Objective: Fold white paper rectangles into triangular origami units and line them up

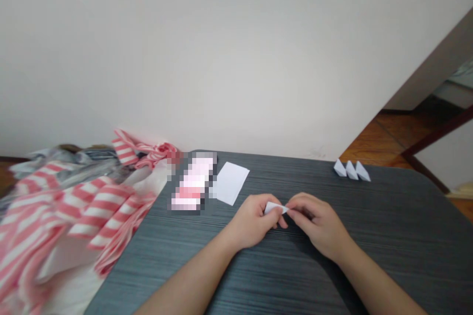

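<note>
A small piece of folded white paper (272, 207) is held between my two hands, just above the dark table. My left hand (255, 220) grips its wider end, thumb on top. With thumb and fingertips, my right hand (318, 222) pinches the pointed right end. Part of the paper is hidden by the fingers. A stack of white paper sheets (232, 183) lies beyond my left hand. At the table's far right edge stand three folded white paper shapes (352, 171) in a row, pointed at the top.
The dark wood-grain table (177, 261) meets a pale wall (236, 59) at the back. Left of the paper stack lies a blurred-out pink and white flat object (194, 179). Red-and-white striped cloth (99, 206) is heaped to the left of the table. Wooden floor (380, 140) shows at the right.
</note>
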The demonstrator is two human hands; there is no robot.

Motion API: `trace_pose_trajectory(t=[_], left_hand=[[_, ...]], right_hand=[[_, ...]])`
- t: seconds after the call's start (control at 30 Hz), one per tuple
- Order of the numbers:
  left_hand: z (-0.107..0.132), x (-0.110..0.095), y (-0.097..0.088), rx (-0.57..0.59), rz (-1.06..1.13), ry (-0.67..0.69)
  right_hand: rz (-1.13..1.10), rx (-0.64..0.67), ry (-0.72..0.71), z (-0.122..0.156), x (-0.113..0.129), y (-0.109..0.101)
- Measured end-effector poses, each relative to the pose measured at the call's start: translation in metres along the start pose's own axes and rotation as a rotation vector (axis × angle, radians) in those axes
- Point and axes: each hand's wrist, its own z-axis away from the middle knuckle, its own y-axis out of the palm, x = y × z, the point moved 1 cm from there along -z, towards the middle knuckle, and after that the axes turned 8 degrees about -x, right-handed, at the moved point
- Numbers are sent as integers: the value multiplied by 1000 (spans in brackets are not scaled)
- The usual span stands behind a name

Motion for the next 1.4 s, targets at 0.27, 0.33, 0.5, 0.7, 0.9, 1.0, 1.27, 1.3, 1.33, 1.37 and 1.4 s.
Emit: trace_pose_trajectory(t=[0.27,0.33,0.5,0.7,0.9,1.0,1.27,1.3,1.33,1.37,1.4], left_hand=[[-1,0,1,7,47,-34],[-1,0,1,14,53,-36],[-1,0,2,8,80,-42],[-1,-1,1,6,93,-48],[-1,-1,1,-12,70,-54],[-1,0,0,-21,71,-45],[0,1,0,-17,17,-39],[0,1,1,-15,7,-36],[1,0,1,-12,0,-30],[1,0,1,-11,-6,-24],[0,0,1,-10,-9,-18]], right_hand=[[-28,25,-118,-2,0,-2],[-16,31,-128,-2,0,-3],[7,38,-160,-1,0,-3],[41,57,-193,1,-2,-2],[81,94,-180,0,3,-3],[70,119,-167,0,2,-4],[-36,35,247,2,-7,0],[-27,70,268,2,-6,0],[-13,103,280,2,-4,1],[1,131,285,1,-3,1],[11,152,283,1,-2,1]])
